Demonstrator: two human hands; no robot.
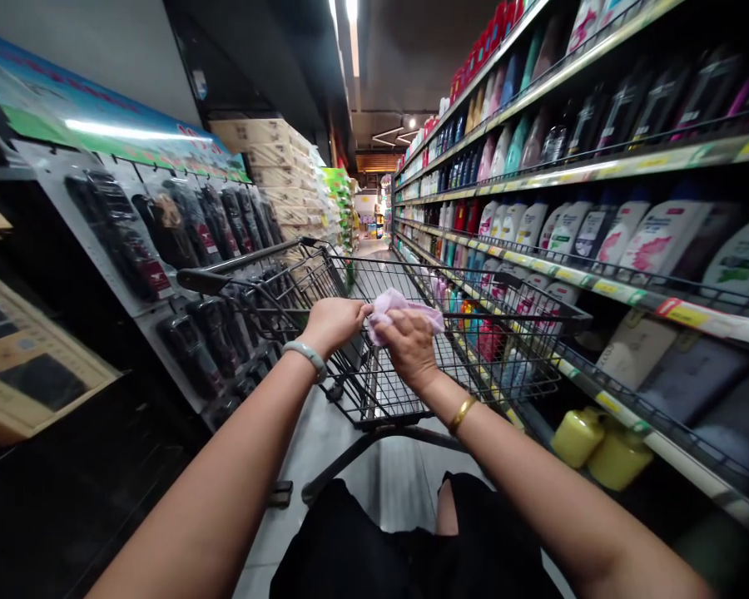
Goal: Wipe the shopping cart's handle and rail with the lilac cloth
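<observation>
A black wire shopping cart [405, 399] stands in front of me, its basket showing no goods. My right hand [412, 345], with a gold bangle at the wrist, is closed on a crumpled light purple cloth [390, 306] over the near part of the cart. Just left of it, my left hand [337, 323], wearing a pale bangle, has its fingers curled; the fingertips meet the cloth's left edge or the cart's bar there. What those fingers hold is too small to make out.
Shelves of shampoo bottles [655, 233] line the right side, with yellow containers [577, 437] low down. Packaged goods [212, 220] hang on a rack at left, before stacked boxes [280, 170]. The tiled aisle floor [380, 245] runs ahead between them.
</observation>
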